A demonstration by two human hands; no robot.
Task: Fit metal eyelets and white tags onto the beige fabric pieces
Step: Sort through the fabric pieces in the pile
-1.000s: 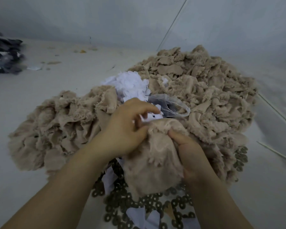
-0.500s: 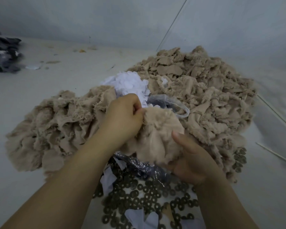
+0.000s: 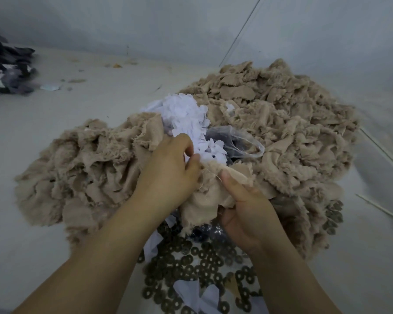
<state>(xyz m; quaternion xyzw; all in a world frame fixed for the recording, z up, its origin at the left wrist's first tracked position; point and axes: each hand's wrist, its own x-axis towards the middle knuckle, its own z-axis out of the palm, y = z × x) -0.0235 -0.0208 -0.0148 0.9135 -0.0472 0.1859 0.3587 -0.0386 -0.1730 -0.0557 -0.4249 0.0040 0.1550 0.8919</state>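
Half a second on: the beige fabric piece (image 3: 204, 200) sits lower and flatter between the hands, no longer bunched up high. Right thumb now lies along its frayed top edge; before, the right hand (image 3: 247, 214) cupped it from beneath. Left hand (image 3: 168, 168) has its fingers curled, pinching the piece's upper left corner; more of the white tags (image 3: 186, 118) shows beyond its knuckles than before. Hands close together, both clamped on the piece.

Clear plastic bag (image 3: 234, 141) lies just beyond the piece, mouth open, something dark inside; contents not clear. Big beige fabric heap (image 3: 270, 123) rings the piece on the left, far and right sides. Metal eyelets (image 3: 191, 264) lie loose, spread nearer than the piece, with stray tags among them.
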